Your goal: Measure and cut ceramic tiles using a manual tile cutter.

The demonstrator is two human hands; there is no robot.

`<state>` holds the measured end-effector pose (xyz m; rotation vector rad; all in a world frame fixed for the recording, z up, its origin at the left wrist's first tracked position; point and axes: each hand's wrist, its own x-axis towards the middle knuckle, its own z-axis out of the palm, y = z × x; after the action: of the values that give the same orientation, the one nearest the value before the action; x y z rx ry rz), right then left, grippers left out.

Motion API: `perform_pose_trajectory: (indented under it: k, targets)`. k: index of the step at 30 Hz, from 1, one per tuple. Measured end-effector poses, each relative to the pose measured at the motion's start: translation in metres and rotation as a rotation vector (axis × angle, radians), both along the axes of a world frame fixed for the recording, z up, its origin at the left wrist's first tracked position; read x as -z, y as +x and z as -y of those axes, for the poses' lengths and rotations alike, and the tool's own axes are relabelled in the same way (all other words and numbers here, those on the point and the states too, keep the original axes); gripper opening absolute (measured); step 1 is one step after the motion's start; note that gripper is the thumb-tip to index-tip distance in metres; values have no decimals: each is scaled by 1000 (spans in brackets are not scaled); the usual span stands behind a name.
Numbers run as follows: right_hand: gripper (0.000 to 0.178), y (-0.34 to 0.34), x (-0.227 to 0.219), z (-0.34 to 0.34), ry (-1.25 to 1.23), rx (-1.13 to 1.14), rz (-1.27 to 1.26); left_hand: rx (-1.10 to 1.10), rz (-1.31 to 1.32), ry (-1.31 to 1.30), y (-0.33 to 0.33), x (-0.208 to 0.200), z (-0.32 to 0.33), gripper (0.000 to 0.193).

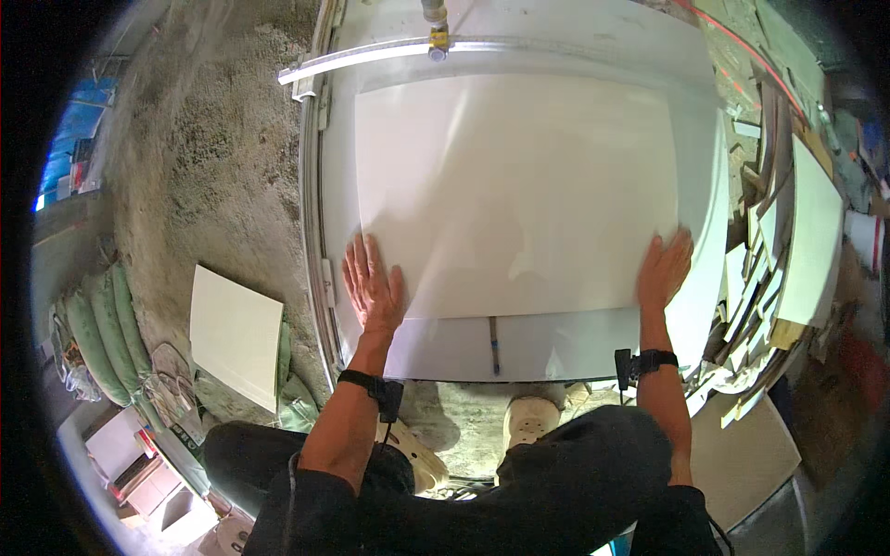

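A large cream-white tile lies flat on a pale work table before me. My left hand rests at its near left corner, fingers stretched forward and thumb apart. At the near right corner my right hand lies along the tile's edge, its thumb on the tile side and its fingers pointing away from me. Neither hand is wrapped round anything. Between my arms a thin dark stick-like strip shows on the table, just below the tile's near edge. Its kind is unclear.
A metal rail with a yellow-marked fitting spans the table's far end. Offcuts pile up on the right, beside a long white panel. Another tile and green sacks lie on the left. A red hose runs far right.
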<state>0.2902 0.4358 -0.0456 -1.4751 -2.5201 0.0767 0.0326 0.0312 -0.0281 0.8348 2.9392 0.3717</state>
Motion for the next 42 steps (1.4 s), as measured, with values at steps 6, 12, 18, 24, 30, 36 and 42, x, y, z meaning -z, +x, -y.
perform_pose_trajectory:
  k: [6, 12, 18, 24, 30, 36, 42]
  targets:
    - [61, -2, -2, 0, -15, -20, 53, -22, 43, -64, -2, -4, -2, 71]
    - [64, -1, 0, -1, -35, -9, 66, -26, 65, -51, -3, -5, -2, 71]
    - [66, -3, -2, 1, -36, -10, 146, -43, 123, -130, -4, -2, 0, 72]
    - [68, -5, -5, 1, -91, 39, 166, -35, 101, -67, -2, -1, 1, 73]
    - [63, -5, -1, 5, -37, 45, 155, -110, 264, 221, 1, 2, 2, 74]
    - [61, -1, 1, 7, 64, 15, 78, -285, 526, 684, -9, -18, -8, 67]
    - [63, 7, 4, 6, 133, -60, -41, -440, 952, 798, -40, -70, 3, 65]
